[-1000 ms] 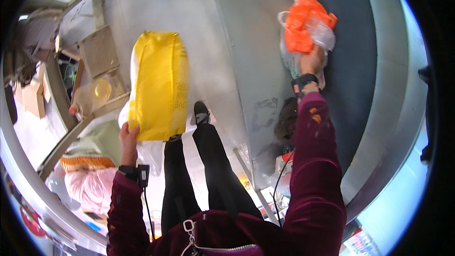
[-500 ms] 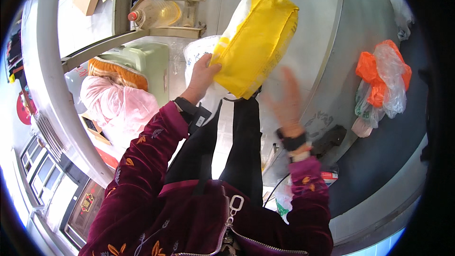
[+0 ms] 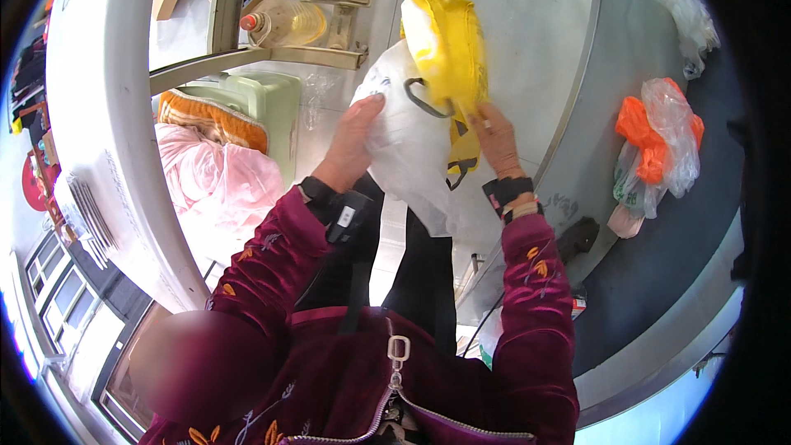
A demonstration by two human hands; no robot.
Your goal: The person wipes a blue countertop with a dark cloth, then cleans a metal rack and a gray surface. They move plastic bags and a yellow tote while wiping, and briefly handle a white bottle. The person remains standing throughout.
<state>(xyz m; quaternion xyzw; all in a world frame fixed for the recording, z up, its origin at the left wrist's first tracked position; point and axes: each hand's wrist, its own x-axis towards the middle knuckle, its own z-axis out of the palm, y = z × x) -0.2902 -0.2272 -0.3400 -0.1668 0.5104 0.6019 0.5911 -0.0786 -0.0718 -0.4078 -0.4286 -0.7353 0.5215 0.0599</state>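
Observation:
My left hand [image 3: 353,138] is closed on the left edge of a white plastic bag [image 3: 405,136], which hangs crumpled in front of my legs. Behind and above it rises a yellow bag [image 3: 449,45] with dark strap handles [image 3: 427,99], one looped over the white plastic. With its fingers bent at the yellow bag's lower right side, my right hand [image 3: 496,140] grips that bag's edge. The two bags overlap, and I cannot tell whether one is inside the other.
To the left lie a pink cloth bundle [image 3: 218,173], an orange towel [image 3: 216,122] and a pale green bin [image 3: 276,111]. A plastic bottle [image 3: 284,23] rests beyond them. Orange and clear plastic bags [image 3: 659,140] lie on the dark surface at right. A white post [image 3: 107,124] stands left.
The yellow bag has turned and moved slightly left, showing its handles. My right hand has come from free motion onto it. More of the white bag shows in my left hand.

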